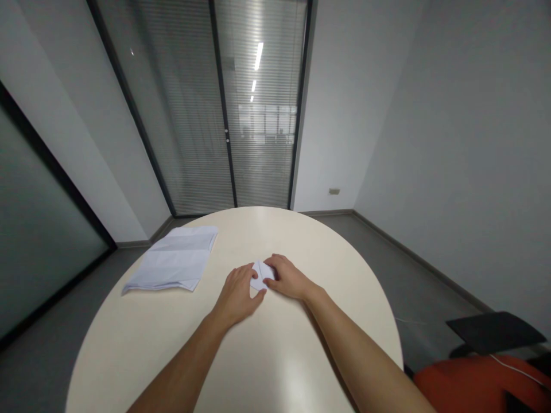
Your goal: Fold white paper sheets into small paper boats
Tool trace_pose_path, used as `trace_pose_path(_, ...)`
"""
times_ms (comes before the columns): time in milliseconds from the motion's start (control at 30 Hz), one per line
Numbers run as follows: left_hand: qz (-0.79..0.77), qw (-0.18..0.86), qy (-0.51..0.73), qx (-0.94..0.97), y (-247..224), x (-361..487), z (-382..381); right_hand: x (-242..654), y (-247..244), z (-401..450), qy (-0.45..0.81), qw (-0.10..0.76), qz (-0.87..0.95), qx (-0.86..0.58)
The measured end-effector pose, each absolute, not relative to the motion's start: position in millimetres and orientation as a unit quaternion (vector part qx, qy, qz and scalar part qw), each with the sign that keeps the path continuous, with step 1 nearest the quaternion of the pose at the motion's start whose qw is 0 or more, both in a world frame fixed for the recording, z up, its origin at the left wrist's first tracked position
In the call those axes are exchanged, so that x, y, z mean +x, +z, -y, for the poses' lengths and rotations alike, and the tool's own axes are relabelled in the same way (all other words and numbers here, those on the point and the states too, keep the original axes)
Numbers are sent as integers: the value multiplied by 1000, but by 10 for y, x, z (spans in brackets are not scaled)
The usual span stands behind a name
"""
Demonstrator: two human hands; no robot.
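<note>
A small piece of white folded paper (260, 274) lies near the middle of the round table (258, 355), with crease lines meeting toward its top. The fingers of my left hand (239, 295) are bent over its left edge, while the thumb rests close to its lower edge. On the other side, my right hand (289, 277) has the paper's right part between its fingers and thumb. Parts of the paper's sides are hidden under both hands.
A stack of white paper sheets (176, 258) with visible creases lies on the table's left side. An orange chair (465, 381) with a black armrest (495, 331) stands at the lower right. Beyond the table is a glass partition with blinds (189, 115).
</note>
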State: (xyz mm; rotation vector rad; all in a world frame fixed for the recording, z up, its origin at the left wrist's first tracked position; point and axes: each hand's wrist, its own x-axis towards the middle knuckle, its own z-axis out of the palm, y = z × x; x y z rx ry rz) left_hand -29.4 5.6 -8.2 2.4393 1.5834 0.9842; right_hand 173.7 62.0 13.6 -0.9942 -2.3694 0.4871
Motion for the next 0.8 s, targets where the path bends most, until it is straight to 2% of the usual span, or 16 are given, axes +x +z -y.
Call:
trace_pose_path(200,-553,92,392,729,-30,-317,-129,1694,185,-588,255,305,825,-401)
trace_pose_path(400,-559,129,465,674,-13,-311,-138,1662,217,-565,302,338,818,-355)
trace_pose_path(633,-538,161,494,664,43,-272,-108,1646,327,-521,239,378,820,-357)
trace_pose_path(800,-521,137,511,670,73,-273,-88,1645,378,-514,217,398,829,-329)
